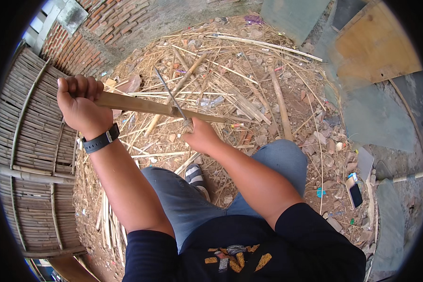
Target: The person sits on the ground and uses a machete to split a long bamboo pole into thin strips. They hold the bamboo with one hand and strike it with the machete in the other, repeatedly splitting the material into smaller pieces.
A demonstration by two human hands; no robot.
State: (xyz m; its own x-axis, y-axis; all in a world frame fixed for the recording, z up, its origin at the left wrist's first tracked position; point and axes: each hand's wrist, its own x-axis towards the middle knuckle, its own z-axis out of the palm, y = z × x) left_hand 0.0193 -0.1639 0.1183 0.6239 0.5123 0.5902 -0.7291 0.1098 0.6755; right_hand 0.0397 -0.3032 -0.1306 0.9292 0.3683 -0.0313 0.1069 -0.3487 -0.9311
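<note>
My left hand [82, 98], with a dark watch on its wrist, is closed around the left end of a split bamboo piece [134, 102]. The bamboo stretches to the right in front of me, roughly level. In my right hand [201, 136] is the handle of a long knife [167, 88], its narrow blade pointing up and to the left. That blade crosses the bamboo near a dark node, close to my right hand. Whether it cuts into the bamboo or only touches it, I cannot tell.
Bamboo strips, straw and brick rubble [249, 94] cover the ground, with a bamboo pole [280, 105] beyond my right knee. A bamboo-slat panel [33, 136] stands at left, a brick wall [122, 23] behind. Grey sheets [380, 115] and a phone [355, 191] lie at right.
</note>
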